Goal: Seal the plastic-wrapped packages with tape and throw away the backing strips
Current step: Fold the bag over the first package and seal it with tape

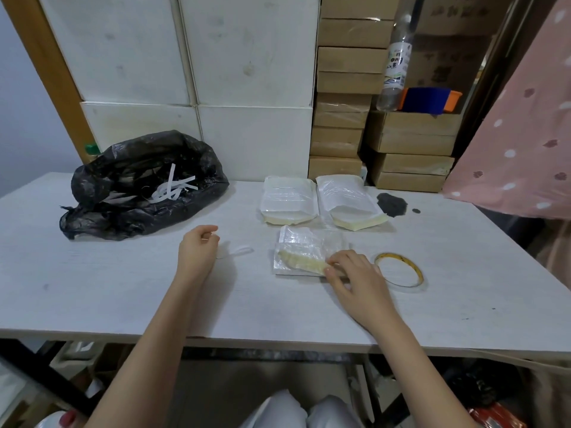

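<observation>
Packages in glossy plastic wrap lie on our pale wood-grain table (123,298), two (289,199) behind, one (304,253) under our right hand (355,273), whose curled fingers pinch its crinkled yellowish edge. Our left hand (197,245) pinches a curling white backing strip (238,251) near the crumpled black bag (139,189). A thin tape ring (400,271) lies beside.

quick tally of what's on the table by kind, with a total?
Packages: 3 — one under the right hand at, two behind it at and
Tape rolls: 1
Bin bags: 1, white strips inside
Loose strips: 1, by the left hand
Total: 6
</observation>
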The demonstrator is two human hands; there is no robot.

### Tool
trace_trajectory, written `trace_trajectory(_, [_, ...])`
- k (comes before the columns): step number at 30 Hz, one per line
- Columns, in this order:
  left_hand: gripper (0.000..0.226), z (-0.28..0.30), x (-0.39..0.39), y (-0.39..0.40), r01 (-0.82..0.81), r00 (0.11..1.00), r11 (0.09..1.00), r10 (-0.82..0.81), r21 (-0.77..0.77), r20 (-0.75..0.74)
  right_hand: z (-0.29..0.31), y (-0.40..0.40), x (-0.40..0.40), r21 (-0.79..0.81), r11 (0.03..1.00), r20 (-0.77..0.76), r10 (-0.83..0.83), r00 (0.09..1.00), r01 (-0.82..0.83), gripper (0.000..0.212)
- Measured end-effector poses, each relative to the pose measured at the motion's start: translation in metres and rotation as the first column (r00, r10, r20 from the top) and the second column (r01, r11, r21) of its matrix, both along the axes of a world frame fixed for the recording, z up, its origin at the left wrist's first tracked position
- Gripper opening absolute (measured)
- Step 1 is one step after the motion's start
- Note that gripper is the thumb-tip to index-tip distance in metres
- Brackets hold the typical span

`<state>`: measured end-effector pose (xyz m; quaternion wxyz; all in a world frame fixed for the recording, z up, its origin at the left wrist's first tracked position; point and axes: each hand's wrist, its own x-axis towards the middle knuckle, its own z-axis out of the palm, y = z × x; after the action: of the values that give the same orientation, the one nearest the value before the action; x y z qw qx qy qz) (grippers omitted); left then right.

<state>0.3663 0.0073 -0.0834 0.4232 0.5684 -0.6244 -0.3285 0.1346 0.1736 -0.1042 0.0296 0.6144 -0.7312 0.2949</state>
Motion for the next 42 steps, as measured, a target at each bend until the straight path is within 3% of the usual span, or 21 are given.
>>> trace_trajectory(2, [0.032, -0.001, -0.003, -0.002, 0.021, 0.965, 0.997, 0.000, -0.077, 0.262, 0.001, 0.001, 0.000, -0.005, 1.000, 0.004, 0.012, 1.000, -0.012, 0.041])
trace_trajectory(4, [0.031, 0.000, -0.005, -0.002, 0.027, 0.866, 0.997, 0.016, -0.078, 0.500, 0.001, 0.002, -0.001, -0.011, 1.000, 0.033, 0.025, 0.999, -0.025, 0.035])
trace_trajectory(7, [0.027, 0.002, -0.008, 0.001, -0.003, 0.702, 0.988, 0.113, -0.156, 0.703, 0.001, 0.001, -0.002, -0.038, 0.999, 0.049, 0.024, 0.998, -0.023, 0.032])
trace_trajectory(9, [0.041, 0.003, -0.012, 0.005, 0.148, 0.768, 0.935, 0.097, -0.323, 0.633, 0.001, 0.000, -0.002, -0.072, 0.997, 0.096, 0.035, 0.995, -0.028, 0.031])
trace_trajectory(10, [0.054, 0.006, -0.016, 0.011, 0.290, 0.812, 0.888, -0.030, -0.358, 0.582, 0.002, 0.000, -0.002, -0.084, 0.996, 0.164, 0.048, 0.985, -0.035, 0.031])
trace_trajectory(12, [0.067, 0.011, -0.030, 0.031, 0.537, 0.809, 0.803, -0.403, -0.258, 0.428, 0.004, 0.002, -0.004, -0.107, 0.994, 0.385, 0.077, 0.920, -0.039, 0.033])
trace_trajectory(14, [0.063, 0.011, -0.047, 0.048, 0.641, 0.764, 0.761, -0.619, -0.105, 0.181, 0.008, 0.003, -0.005, -0.137, 0.990, 0.564, 0.088, 0.821, -0.011, 0.032])
trace_trajectory(16, [0.045, 0.005, -0.062, 0.055, 0.601, 0.799, 0.796, -0.601, -0.080, 0.017, 0.011, 0.002, -0.006, -0.194, 0.980, 0.635, 0.095, 0.767, 0.039, 0.026])
trace_trajectory(19, [0.018, 0.004, -0.074, 0.059, 0.495, 0.855, 0.858, -0.509, -0.139, -0.099, 0.011, -0.002, -0.006, -0.240, 0.959, 0.710, 0.067, 0.701, 0.152, 0.018])
trace_trajectory(22, [0.012, 0.003, -0.084, 0.066, 0.408, 0.885, 0.901, -0.430, -0.150, -0.176, 0.007, -0.009, 0.000, -0.235, 0.954, 0.761, 0.062, 0.646, 0.185, 0.010])
trace_trajectory(26, [0.016, 0.004, -0.099, 0.067, 0.271, 0.939, 0.954, -0.291, -0.126, -0.184, 0.015, -0.024, 0.008, -0.244, 0.930, 0.674, -0.042, 0.738, 0.276, 0.012])
trace_trajectory(31, [0.029, 0.000, -0.110, 0.062, 0.104, 0.995, 0.994, -0.104, -0.011, 0.005, 0.011, -0.039, 0.009, -0.194, 0.916, 0.513, -0.210, 0.833, 0.351, 0.025])
trace_trajectory(34, [0.033, -0.001, -0.116, 0.065, 0.056, 0.991, 0.997, -0.050, -0.045, 0.125, 0.009, -0.044, 0.010, -0.138, 0.909, 0.439, -0.299, 0.848, 0.392, 0.031])
trace_trajectory(37, [0.035, 0.002, -0.122, 0.068, 0.021, 0.973, 0.997, -0.002, -0.078, 0.229, 0.015, -0.049, 0.010, -0.018, 0.901, 0.373, -0.396, 0.839, 0.434, 0.038])
trace_trajectory(39, [0.042, 0.005, -0.128, 0.071, 0.034, 0.922, 0.996, 0.002, -0.087, 0.387, 0.021, -0.052, 0.013, 0.050, 0.875, 0.276, -0.476, 0.835, 0.482, 0.038])
trace_trajectory(42, [0.031, 0.005, -0.132, 0.069, 0.131, 0.813, 0.934, 0.091, -0.333, 0.575, 0.023, -0.054, 0.018, -0.016, 0.837, -0.064, -0.546, 0.835, 0.546, 0.029])
